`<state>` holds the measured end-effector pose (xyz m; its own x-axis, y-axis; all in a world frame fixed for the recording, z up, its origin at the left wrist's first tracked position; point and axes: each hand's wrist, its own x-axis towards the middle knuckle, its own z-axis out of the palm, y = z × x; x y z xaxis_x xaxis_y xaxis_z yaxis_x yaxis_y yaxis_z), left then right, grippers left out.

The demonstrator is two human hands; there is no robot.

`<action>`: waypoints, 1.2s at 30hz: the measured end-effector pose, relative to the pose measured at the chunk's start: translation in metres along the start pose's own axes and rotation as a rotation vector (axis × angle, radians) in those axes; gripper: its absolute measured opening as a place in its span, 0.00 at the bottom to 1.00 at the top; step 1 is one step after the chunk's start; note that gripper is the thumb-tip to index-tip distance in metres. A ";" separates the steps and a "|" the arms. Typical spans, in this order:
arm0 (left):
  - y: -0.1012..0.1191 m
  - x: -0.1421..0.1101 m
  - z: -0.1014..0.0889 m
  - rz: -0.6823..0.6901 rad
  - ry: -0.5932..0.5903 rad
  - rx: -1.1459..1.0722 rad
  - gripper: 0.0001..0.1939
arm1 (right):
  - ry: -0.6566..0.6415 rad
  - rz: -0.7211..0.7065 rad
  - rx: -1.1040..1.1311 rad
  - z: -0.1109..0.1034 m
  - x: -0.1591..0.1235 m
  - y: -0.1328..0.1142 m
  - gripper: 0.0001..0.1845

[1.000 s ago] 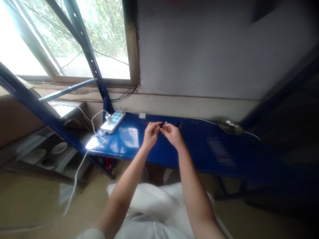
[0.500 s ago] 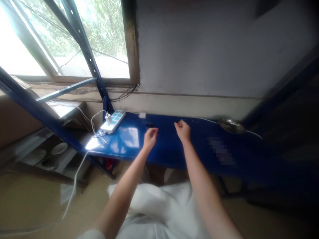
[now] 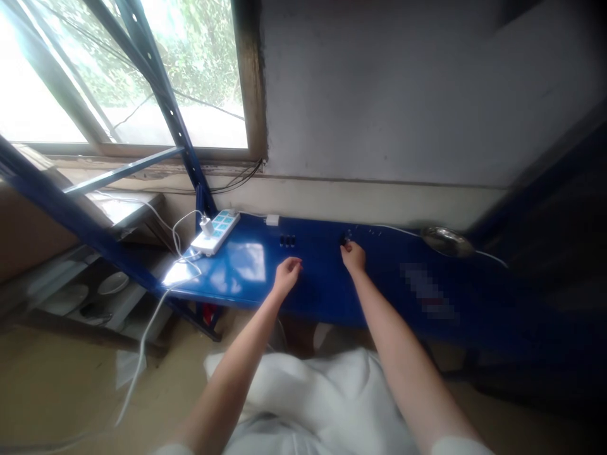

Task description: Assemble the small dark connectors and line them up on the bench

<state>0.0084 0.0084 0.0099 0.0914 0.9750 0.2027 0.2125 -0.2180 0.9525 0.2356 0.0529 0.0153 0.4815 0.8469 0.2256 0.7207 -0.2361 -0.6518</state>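
Since half a second earlier, the left hand had drawn back a little toward the body, and the right hand had dropped slightly too. From my distant seat I had only the head view to go by. Left hand (image 3: 287, 276): fingers loosely curled, tips close together, held above the worktop (image 3: 322, 287); I could not tell whether anything sat between them. At its 12 o'clock, near but apart, three small black pieces (image 3: 288, 241) lay side by side in a row.

Right hand (image 3: 355, 256): thumb and fingers brought nearly together, reaching a small dark cluster (image 3: 343, 239) at its 10 to 11 o'clock. It was too blurred for me to say whether the fingers had hold of a piece. At that hand's 2 o'clock I saw a few pale slivers (image 3: 379, 233), and at 3 o'clock, farther off, a shiny metal dish (image 3: 447, 241).

Back from the left hand, I had a white adapter (image 3: 272, 220) at 11 o'clock and a power strip (image 3: 219, 231) at 10, with a white plug (image 3: 207, 226) standing in it.
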 end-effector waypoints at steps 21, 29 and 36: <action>0.007 -0.005 -0.001 0.010 -0.060 0.099 0.09 | -0.035 -0.001 -0.086 0.014 0.012 0.009 0.09; 0.012 -0.006 -0.002 -0.003 -0.055 0.100 0.09 | -0.119 0.008 -0.194 0.008 0.023 0.015 0.10; 0.014 -0.006 -0.002 -0.003 -0.045 0.099 0.08 | -0.082 0.137 -0.184 0.000 0.021 0.012 0.10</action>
<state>0.0091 -0.0008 0.0228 0.1340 0.9732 0.1870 0.3080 -0.2203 0.9255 0.2546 0.0682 0.0120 0.5442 0.8351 0.0796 0.7340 -0.4280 -0.5273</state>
